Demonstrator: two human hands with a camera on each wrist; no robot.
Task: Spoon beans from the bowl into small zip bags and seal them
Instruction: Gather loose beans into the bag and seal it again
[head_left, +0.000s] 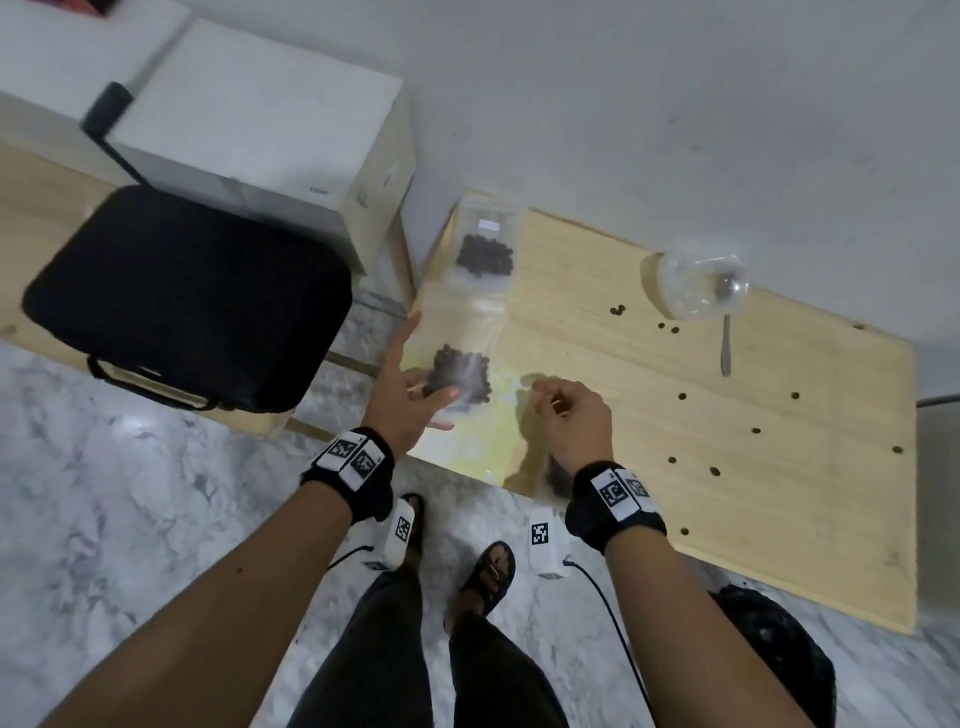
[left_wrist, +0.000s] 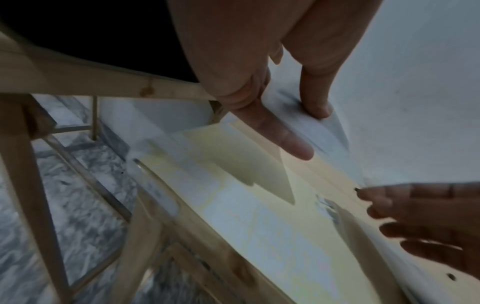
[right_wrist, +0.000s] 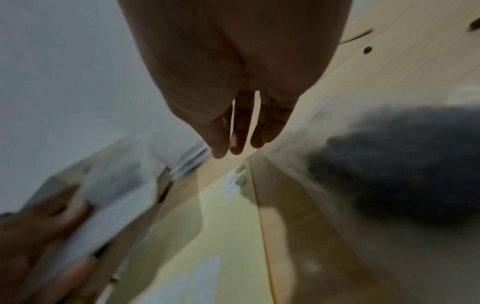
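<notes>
A clear zip bag with dark beans in it lies blurred near the table's left edge. My left hand is on it with fingers straight and spread; in the left wrist view the thumb and a finger touch its clear plastic. My right hand hovers just right of the bag, fingers loosely curled, nothing visible in them. A second filled bag lies farther back. The clear bowl stands at the back, with the spoon sticking out of it.
Several loose beans are scattered over the wooden table. A black case and a white box sit on a bench to the left. A dark bag lies on the floor by the table's front edge.
</notes>
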